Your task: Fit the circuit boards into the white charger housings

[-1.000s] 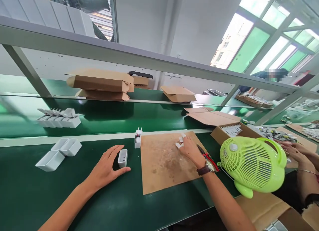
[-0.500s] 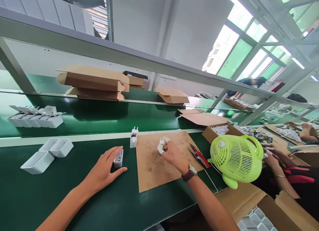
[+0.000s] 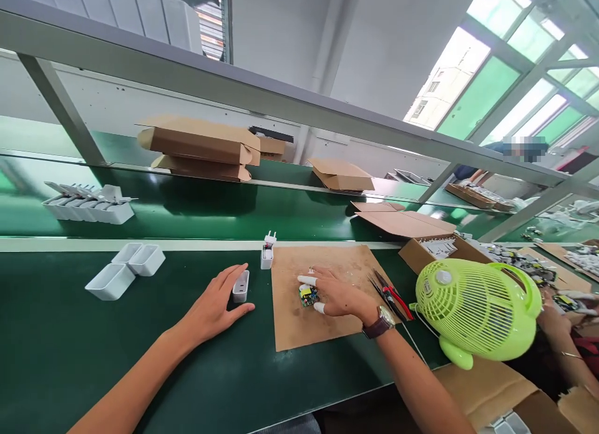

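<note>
My left hand [image 3: 218, 306] rests on the green bench with fingers apart, its fingertips and thumb around a small white casing [image 3: 241, 287] with two slots. My right hand [image 3: 334, 292], white covers on two fingertips, is spread over the brown cardboard sheet [image 3: 294, 331]. Beside its fingers lies a small circuit board [image 3: 307, 295] with yellow and green parts; a white plug piece [image 3: 311, 270] shows just behind them. An upright white charger with two pins [image 3: 267, 253] stands at the sheet's back left corner.
Three white housings [image 3: 111, 280] lie at the left, and a filled row [image 3: 88, 209] sits behind. Red-handled pliers [image 3: 395, 300] and tweezers lie right of my hand, near a green fan [image 3: 477, 309]. Cartons [image 3: 416, 253] stand behind; another person's hand [image 3: 555, 315] is at far right.
My right hand has opened and spread from its pinch on a white piece, and the circuit board now shows on the sheet. The view has shifted, while my left hand stays by the casing.
</note>
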Demonstrator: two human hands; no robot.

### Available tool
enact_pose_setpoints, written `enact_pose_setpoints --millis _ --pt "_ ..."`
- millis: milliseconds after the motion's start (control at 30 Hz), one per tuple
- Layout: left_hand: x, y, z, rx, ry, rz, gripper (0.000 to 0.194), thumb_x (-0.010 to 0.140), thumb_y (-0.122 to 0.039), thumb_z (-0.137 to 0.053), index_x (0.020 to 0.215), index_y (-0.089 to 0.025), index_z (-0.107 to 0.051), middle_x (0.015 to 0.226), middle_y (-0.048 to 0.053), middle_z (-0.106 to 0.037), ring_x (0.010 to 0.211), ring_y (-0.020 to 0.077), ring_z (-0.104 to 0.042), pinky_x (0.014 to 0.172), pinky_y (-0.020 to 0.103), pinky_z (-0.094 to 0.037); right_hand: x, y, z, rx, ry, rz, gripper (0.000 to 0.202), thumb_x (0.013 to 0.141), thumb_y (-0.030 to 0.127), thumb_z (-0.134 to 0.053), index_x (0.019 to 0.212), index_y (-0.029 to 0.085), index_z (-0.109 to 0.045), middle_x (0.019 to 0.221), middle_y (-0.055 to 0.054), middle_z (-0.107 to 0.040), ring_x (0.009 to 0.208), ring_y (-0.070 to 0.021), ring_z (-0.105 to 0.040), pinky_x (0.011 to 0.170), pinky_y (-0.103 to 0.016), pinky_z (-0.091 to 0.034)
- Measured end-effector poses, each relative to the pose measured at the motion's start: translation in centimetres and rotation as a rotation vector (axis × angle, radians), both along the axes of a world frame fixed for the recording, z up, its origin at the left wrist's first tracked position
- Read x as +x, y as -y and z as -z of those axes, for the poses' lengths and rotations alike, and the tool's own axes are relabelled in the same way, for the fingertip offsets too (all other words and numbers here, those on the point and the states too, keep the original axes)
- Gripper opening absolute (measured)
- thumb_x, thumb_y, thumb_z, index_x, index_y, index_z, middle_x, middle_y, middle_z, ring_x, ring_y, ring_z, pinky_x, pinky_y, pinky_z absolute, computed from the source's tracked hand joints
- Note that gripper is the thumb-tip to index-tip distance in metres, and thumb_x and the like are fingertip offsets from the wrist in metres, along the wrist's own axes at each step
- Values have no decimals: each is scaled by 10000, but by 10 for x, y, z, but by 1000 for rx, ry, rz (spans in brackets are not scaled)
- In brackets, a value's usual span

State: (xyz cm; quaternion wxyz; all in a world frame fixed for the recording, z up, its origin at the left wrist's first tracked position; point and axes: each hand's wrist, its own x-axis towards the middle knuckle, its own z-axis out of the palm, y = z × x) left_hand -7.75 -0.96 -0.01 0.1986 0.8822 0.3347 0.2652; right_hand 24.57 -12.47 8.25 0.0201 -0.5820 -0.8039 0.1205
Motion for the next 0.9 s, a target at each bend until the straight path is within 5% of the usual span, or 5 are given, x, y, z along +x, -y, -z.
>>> enact_pose_setpoints --millis 233,400,500,667,900 --pt "0 3 -2 -73 2 -5 724 951 -487 -625 1574 -302 -306 1590 115 -471 1436 327 -520 1173 515 -479 -7 0 -6 70 114 190 667 866 463 -776 1436 163 -601 1240 -192 -720 1199 -393 -623 1045 -537 -478" --pt "1 3 -2 -129 15 -12 761 950 -472 -628 1594 -320 -254 1591 97 -471 1428 317 -529 1162 493 -489 9 5 7 7 7 75 692 846 176 -686 1518 208 -523 1513 -138 -581 1467 -384 -427 1195 -566 -362" --pt "2 3 0 -154 23 -27 777 955 -445 -630 1607 -320 -225 1579 100 -482 1432 317 -521 1156 488 -488 12 3 16 -1 -96 43 678 813 62 -585 1476 203 -569 1417 -129 -652 1412 -318 -508 1162 -486 -433" --pt "1 3 1 -158 23 -23 814 950 -363 -653 1623 -310 -198 1555 126 -507 1367 330 -571 1117 515 -503 3 -1 23 131 -248 36 580 796 100 -618 1368 196 -635 1115 -92 -749 1105 -276 -670 961 -432 -576" --pt "-1 4 0 -176 38 -28 900 915 -364 -719 1632 -311 -178 1557 137 -509 1361 337 -580 1090 511 -527 -42 -25 19 317 -480 -48 551 888 212 -654 1426 248 -543 1167 -71 -724 1114 -241 -667 954 -416 -596"
